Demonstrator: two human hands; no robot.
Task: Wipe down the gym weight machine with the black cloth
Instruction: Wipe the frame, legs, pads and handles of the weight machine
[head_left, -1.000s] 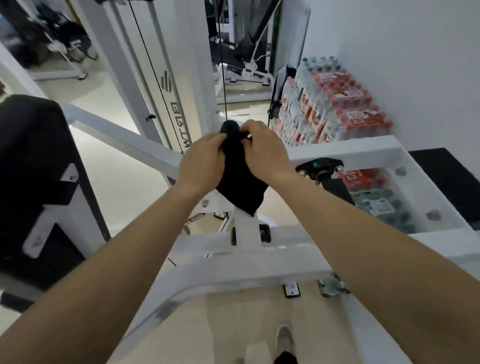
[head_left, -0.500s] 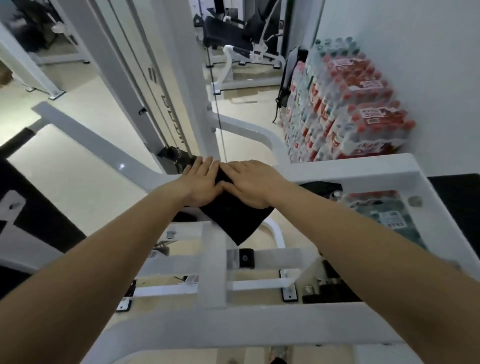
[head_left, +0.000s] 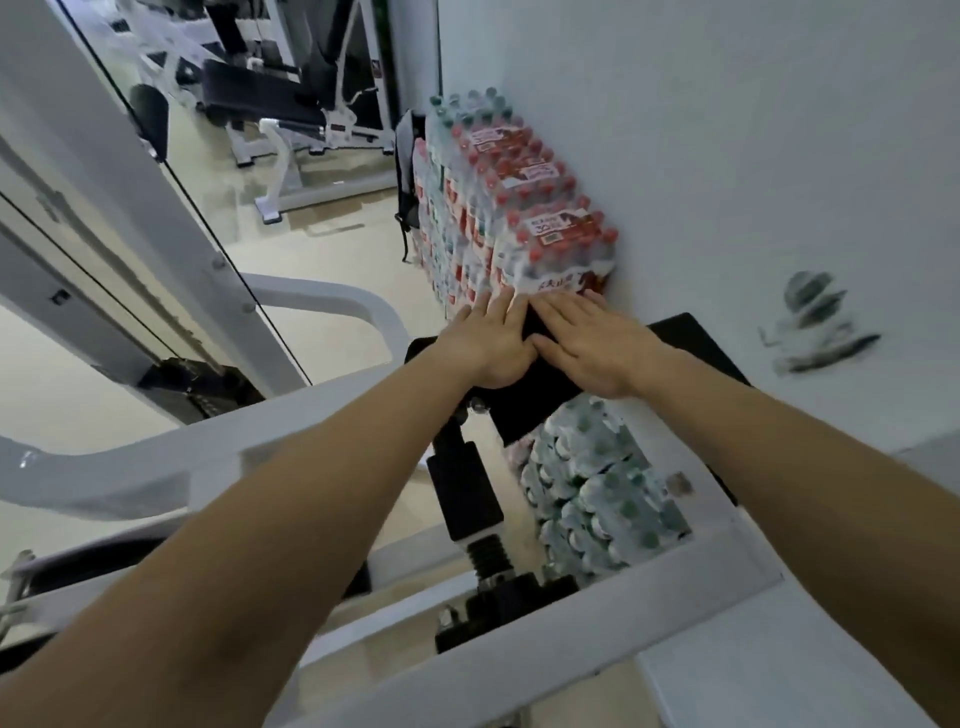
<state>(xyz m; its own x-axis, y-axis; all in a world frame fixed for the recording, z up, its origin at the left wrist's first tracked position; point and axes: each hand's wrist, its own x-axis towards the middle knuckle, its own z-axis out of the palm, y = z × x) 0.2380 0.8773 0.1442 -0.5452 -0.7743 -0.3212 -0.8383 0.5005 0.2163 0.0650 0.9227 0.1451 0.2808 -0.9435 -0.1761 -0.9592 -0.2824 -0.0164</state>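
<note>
As the left hand (head_left: 488, 343) and right hand (head_left: 597, 351) press flat, fingers straight, on the cloth (head_left: 540, 408), the frame (head_left: 291, 410) runs leftward, nearest the left hand.

We see red and white labels on the see-through plastic packs of red-capped water bottles (head_left: 540, 228) stacked against the white wall (head_left: 727, 156). There is small print on the top labels and white letters on the front one, but it is all too blurry for us to read.
</note>
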